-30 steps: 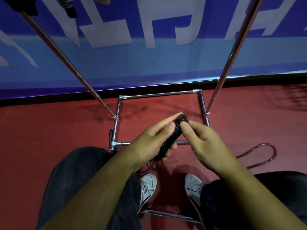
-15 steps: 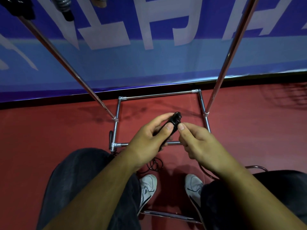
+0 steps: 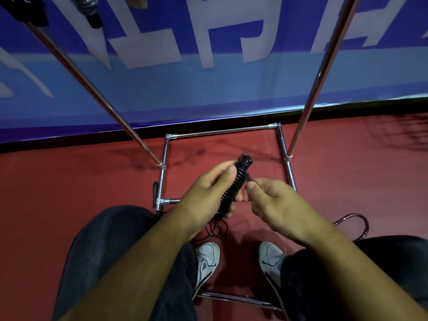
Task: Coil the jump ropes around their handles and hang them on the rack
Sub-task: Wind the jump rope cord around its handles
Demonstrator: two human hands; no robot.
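My left hand grips black jump rope handles with rope coiled tightly round them, tilted up to the right. Beside it, my right hand pinches the dark rope strand close to the handles' upper end. A loose loop of that rope lies on the red floor at the right. A small tangle of thin black cord hangs below the handles. The chrome rack's two poles rise from a square base frame in front of me.
Coiled ropes hang at the top left edge, partly cut off. A blue banner wall stands behind the rack. My knees and white shoes sit below the hands, with a chrome bar on the floor between them.
The right hand swung the rope round the handles and now pinches it lower at their right side. The floor loop at the right shifted in and back out. The left hand kept its grip.
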